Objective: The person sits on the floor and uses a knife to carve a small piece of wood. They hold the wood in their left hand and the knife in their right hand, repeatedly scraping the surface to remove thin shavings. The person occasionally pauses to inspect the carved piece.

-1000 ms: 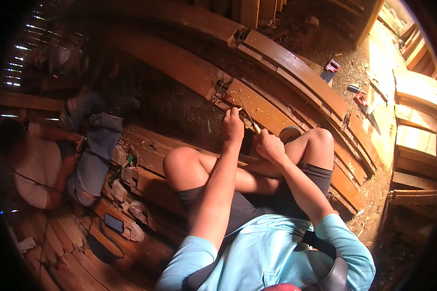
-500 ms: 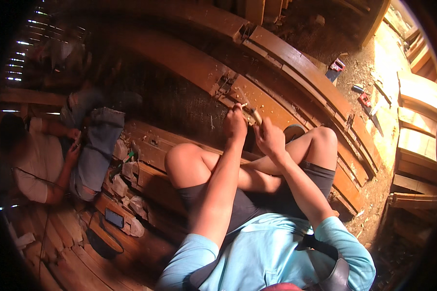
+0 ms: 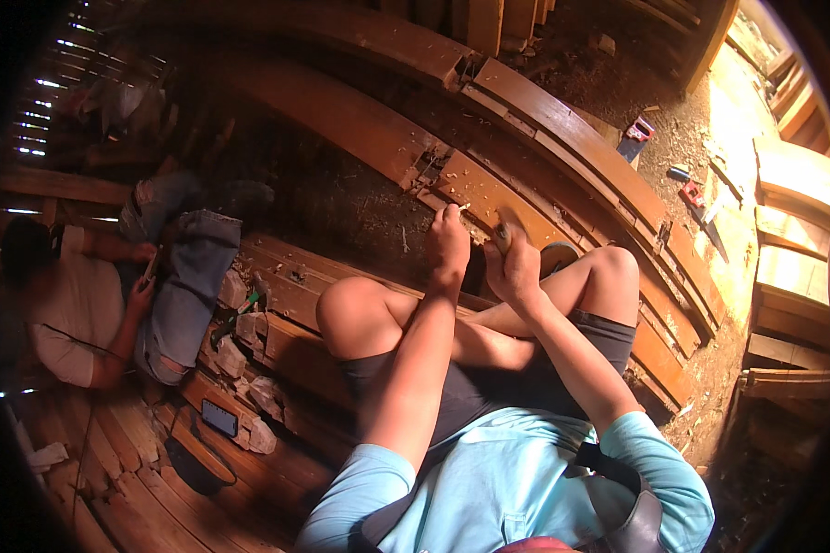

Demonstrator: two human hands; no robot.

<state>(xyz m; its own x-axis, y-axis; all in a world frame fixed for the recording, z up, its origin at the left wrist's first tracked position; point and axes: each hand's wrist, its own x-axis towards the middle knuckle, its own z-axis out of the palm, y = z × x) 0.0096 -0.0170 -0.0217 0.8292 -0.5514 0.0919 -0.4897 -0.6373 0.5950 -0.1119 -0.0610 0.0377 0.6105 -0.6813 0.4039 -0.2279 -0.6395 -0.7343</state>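
Note:
My left hand is closed in a fist above the brown wooden beam. A small pale piece pokes out at its thumb side; I cannot tell whether it is a wood sliver or the end of a tool. To the right, my right hand grips a short wooden-handled tool, whose upper part is smeared by motion, so its kind does not show. The two hands are close together but apart. Pale shavings lie on the beam beyond them, near a cut-out joint.
Long curved beams run across in front of my crossed legs. Red-and-dark tools lie on the ground at right. At left a person sits holding something small. A phone and broken blocks lie on planks nearby.
The tool in my right hand has swung and its upper part is now blurred. My left hand stays nearly in place. The seated person has shifted slightly.

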